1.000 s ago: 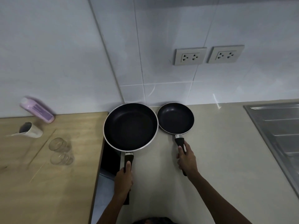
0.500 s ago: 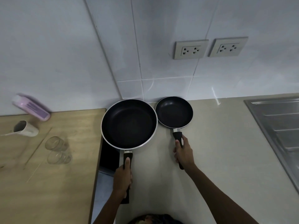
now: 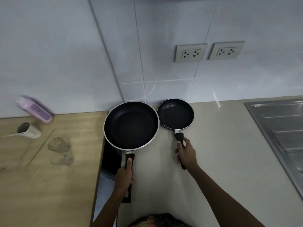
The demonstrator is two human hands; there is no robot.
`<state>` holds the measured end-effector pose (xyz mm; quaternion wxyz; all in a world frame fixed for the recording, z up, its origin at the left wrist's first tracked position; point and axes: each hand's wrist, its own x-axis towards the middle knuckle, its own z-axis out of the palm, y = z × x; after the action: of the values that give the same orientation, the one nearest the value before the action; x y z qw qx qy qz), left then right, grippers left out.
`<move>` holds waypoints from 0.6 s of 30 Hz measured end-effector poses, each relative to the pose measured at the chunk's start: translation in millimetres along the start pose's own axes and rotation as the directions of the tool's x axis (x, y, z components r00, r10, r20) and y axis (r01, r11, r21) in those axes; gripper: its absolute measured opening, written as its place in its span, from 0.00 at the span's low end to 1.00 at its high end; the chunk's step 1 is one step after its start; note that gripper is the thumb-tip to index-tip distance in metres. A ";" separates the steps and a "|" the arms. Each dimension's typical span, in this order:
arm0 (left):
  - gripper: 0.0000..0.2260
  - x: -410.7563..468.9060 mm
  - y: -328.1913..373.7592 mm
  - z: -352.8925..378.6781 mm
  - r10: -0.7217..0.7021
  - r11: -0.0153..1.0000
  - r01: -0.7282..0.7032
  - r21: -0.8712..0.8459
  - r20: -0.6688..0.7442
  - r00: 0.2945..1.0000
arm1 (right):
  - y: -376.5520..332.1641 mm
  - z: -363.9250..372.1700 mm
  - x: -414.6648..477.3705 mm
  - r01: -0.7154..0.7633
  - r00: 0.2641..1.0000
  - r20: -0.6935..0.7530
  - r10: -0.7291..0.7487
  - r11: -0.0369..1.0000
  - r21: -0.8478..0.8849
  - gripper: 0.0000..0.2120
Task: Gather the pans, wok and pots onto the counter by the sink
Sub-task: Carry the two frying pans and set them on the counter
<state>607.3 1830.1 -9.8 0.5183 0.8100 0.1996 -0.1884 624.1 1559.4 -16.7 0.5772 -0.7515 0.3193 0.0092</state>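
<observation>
Beige counter [image 3: 221,145] runs to the sink [image 3: 278,128] at 3 o'clock; my left hand [image 3: 124,177] wraps the large frying pan [image 3: 131,125], my right hand [image 3: 186,153] the small frying pan [image 3: 176,113], handles toward me, rims nearly touching, parked by the backsplash to leave room

Your one head view looks steeply down at the counter [image 3: 221,145], close, facing the tiled wall [image 3: 164,46] behind it.
</observation>
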 end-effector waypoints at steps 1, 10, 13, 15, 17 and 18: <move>0.27 0.3 -0.2 -0.8 -0.002 1.000 0.002 0.003 0.005 1.000 | -1.0 -1.3 -2.2 0.001 1.000 0.003 -0.001 1.000 -0.003 0.18; 0.27 -28.5 -24.9 -9.0 -0.006 1.000 0.007 -0.028 0.041 0.999 | 9.4 -9.9 -43.2 0.011 1.000 -0.027 -0.011 1.000 -0.009 0.12; 0.27 -44.9 -33.8 -10.6 -0.024 0.999 0.025 -0.021 0.048 0.999 | 17.1 -11.4 -59.3 -0.023 0.999 -0.045 0.023 1.000 -0.004 0.12; 0.27 -55.3 -39.6 -13.1 -0.025 0.999 0.026 -0.026 0.058 0.998 | 22.8 -11.4 -68.1 -0.034 0.997 -0.067 0.035 0.999 0.010 0.12; 0.27 -66.2 -44.6 -14.0 -0.036 0.999 0.039 -0.031 0.072 0.997 | 28.4 -12.7 -78.6 -0.037 0.997 -0.073 0.037 0.999 -0.005 0.12; 0.26 -71.1 -47.3 -13.6 -0.040 0.998 0.043 -0.036 0.076 0.996 | 32.4 -13.6 -84.3 -0.039 0.997 -0.074 0.039 0.999 -0.011 0.11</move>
<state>523.7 1851.5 -4.2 0.5365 0.7882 0.2001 -0.2256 536.3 1582.9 -7.8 0.5601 -0.7485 0.3550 -0.0053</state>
